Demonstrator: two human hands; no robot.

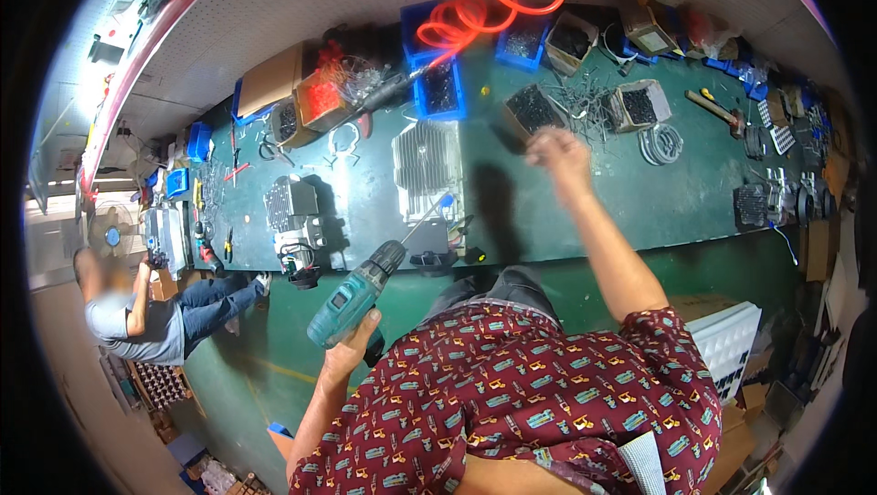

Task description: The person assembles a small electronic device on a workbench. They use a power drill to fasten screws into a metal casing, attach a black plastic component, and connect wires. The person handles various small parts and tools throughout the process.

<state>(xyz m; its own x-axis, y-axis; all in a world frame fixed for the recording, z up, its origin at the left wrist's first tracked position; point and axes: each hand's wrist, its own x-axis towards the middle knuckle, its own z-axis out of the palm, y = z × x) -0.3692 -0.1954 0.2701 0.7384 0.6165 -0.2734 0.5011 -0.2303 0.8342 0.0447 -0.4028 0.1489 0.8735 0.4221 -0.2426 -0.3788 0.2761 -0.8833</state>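
Observation:
My left hand [352, 344] grips a teal cordless drill [352, 299], whose long thin bit points up and right toward the bench. Beyond the bit lies a grey finned metal housing [426, 159], with a dark block-shaped part [429, 239] at its near end. Out over the bench my right hand [559, 155] has its fingers pinched together, just in front of a cardboard box of small dark parts [533, 108]. Whatever those fingertips hold, if anything, is too small to make out.
Left of the housing stands another finned unit [292, 207]. A red coiled air hose [466, 25] hangs over blue bins [438, 89]. Loose metal rods [585, 107], a wire coil [660, 143] and a hammer [717, 107] lie rightward. Another person [151, 321] sits far left.

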